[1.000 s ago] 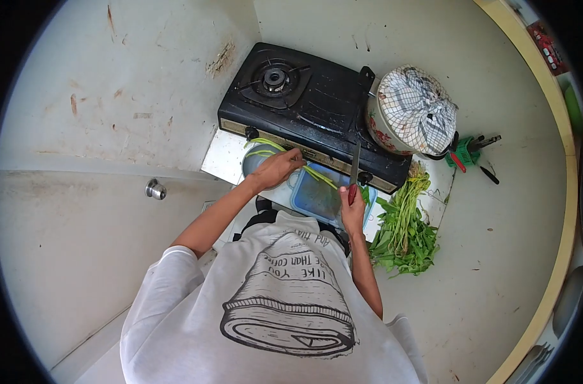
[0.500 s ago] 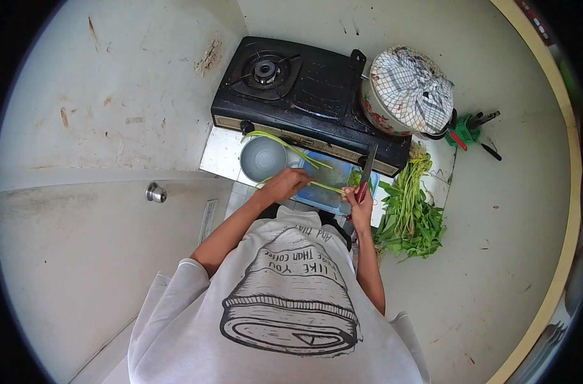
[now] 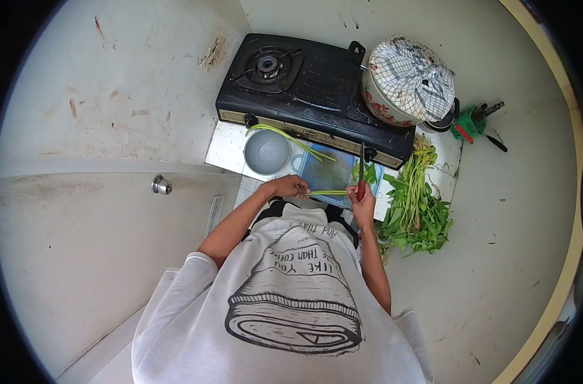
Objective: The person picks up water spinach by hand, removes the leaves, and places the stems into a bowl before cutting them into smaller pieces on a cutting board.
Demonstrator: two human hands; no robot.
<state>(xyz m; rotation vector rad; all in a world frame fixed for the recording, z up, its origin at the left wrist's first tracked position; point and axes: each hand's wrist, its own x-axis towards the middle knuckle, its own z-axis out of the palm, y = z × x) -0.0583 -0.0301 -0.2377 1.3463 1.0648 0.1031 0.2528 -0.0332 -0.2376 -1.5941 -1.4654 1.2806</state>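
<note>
While the right hand (image 3: 363,206) holds a knife (image 3: 361,189), the shirt (image 3: 285,281) reads "LIKE YOU".

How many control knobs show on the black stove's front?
2: one round black knob left on the black stove, beyond the grey round bowl; another black knob further right, beside the blade of the red-handled knife.

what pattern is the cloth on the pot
The cloth is white, dark-checked; best in head view.
</note>
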